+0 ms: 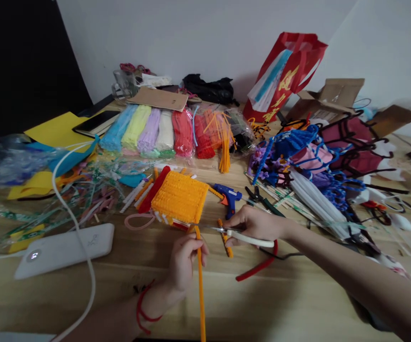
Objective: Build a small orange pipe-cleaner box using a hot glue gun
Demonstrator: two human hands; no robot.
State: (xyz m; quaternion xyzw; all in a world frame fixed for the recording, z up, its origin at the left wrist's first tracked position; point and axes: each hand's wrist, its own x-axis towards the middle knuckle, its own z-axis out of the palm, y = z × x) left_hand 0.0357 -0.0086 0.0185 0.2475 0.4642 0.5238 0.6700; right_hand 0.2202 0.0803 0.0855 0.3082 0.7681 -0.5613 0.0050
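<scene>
Glue gun (231,194) lies right of the panel (179,195), power bank (61,254) left

Room lies between left hand (186,259) and power bank (62,251) (cable (92,282) blocks leftward)

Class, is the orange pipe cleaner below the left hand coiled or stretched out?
Stretched out: below the left hand, the orange pipe cleaner runs nearly straight to the picture's bottom edge.

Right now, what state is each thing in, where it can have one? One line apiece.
Left hand: closed on orange strip
Right hand: closed on white-handled tool
Orange strip: held, lower length straight
White-handled tool: held, blade opening unclear
Glue gun: lying on its side, unheld
Red strip: loose, curved
Power bank: lying flat, display lit
Red bag: standing
Cardboard box: flaps open
</scene>
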